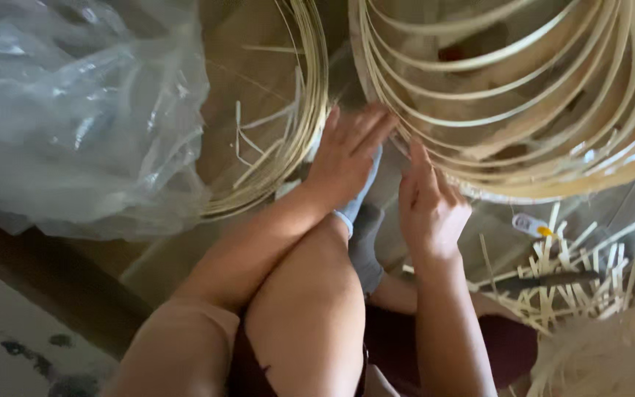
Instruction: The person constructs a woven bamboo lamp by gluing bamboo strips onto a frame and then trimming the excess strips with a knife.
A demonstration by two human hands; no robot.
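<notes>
A: Okay, hands first. Left hand (347, 158) lies flat, fingers stretched out, pressing down where the two hoop stacks meet; not gripping anything I can see.

B: And the other one?

A: Right hand (429, 209) has fingertips pinched up against the rim of the big stack of bamboo hoops (523, 110) at its lower left edge. Looks like it's pinching one strip, but the thumb side is hidden, so the grasp is a guess.

B: Where's the stack sitting?

A: Top right, tilted toward the person, right above the raised knee (310, 294). A smaller coil of thin hoops (295, 117) is just left of it, touching the left hand's side.

B: Tips for doing it well?

A: I'd say keep the left palm steady as a brace and peel only one strip, or neighbours spring loose.

B: Surroundings?

A: Clear plastic bag (75, 110) far left, short bamboo offcuts (575, 283) scattered lower right, a dark-handled tool (545, 279) lying on them, grey sock (365, 235) between the hands.
</notes>
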